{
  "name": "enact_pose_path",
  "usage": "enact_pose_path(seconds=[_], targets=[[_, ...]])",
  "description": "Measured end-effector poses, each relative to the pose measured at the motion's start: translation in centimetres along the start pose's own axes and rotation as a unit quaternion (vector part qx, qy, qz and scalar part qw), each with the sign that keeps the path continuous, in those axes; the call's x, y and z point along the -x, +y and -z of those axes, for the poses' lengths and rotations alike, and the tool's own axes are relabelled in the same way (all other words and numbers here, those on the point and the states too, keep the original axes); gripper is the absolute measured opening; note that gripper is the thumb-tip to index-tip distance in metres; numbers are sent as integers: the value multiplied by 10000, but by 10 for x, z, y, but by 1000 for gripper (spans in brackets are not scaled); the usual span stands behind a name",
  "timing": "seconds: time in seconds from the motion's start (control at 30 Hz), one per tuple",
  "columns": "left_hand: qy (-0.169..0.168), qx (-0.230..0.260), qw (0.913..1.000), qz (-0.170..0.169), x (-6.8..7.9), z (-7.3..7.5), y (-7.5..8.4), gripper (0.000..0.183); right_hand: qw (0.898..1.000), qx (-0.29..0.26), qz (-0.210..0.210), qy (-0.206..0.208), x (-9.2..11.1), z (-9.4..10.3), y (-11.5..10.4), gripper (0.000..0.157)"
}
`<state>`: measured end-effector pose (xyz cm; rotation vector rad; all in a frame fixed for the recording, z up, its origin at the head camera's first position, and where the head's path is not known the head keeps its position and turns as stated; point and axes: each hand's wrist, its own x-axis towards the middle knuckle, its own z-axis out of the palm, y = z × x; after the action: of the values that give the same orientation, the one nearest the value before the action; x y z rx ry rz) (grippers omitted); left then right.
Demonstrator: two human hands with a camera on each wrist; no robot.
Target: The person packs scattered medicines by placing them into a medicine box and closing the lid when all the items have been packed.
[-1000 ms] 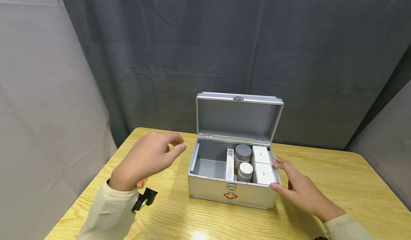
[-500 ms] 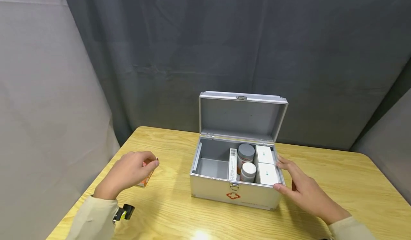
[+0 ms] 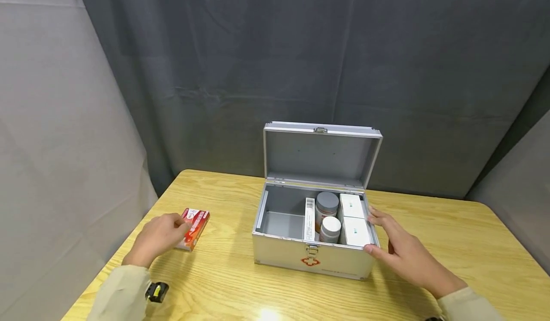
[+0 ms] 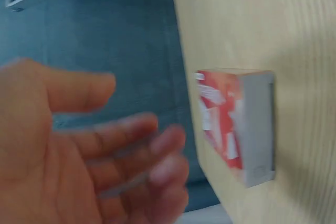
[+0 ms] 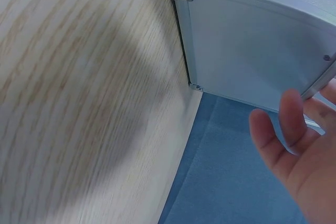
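Note:
My left hand (image 3: 156,237) hovers over the left part of the table beside a red-and-white medicine box (image 3: 196,226). In the left wrist view, loosely bent fingers (image 4: 168,174) stand apart from the box, with nothing between them and the thumb. A silver first-aid case (image 3: 283,254) stands with its lid raised. My right hand (image 3: 401,251) rests on the case's right rim, thumb near the front corner. The right wrist view shows fingers (image 5: 291,116) at the rim. Inside are two white boxes (image 3: 354,220), a grey-capped bottle (image 3: 326,204), a white-capped bottle (image 3: 330,228) and a narrow white carton (image 3: 309,218).
The case's left compartment (image 3: 281,223) shows bare floor and walls. A wooden table (image 3: 223,283) runs under everything, with a dark grey curtain (image 3: 240,72) behind it and a pale curtain (image 3: 64,120) at the left.
My left hand has moved left and down from near the case to the red medicine box, which now shows more fully. The right hand stays on the case rim.

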<state>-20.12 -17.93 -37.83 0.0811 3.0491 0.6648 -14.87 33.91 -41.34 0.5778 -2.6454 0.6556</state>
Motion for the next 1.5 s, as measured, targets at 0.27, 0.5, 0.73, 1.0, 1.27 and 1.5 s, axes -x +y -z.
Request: enact_pose_path(seconds=[0.27,0.5,0.73,1.0,1.27,1.5], targets=[[-315,-498,9952,781,-25,-19,-6,37,10000,-25,14,21,0,2,1,58],[-545,-1028,9894,872,-34,-32,-2,38,10000,-18,8,15,-1,2,1,57],[-276,-1089,9905,794,-36,-41,-2,74,10000,-27,2,56,0,1,1,57],[-224,-834,9929,817,-41,-47,-14,80,9999,-12,80,79,-1,0,2,57],[-158,-743,9941,778,-41,-49,-12,89,9999,10,86,73,-1,1,2,58],[-165,-734,9950,651,-41,-48,-17,87,9999,10,104,62,0,-1,2,58]])
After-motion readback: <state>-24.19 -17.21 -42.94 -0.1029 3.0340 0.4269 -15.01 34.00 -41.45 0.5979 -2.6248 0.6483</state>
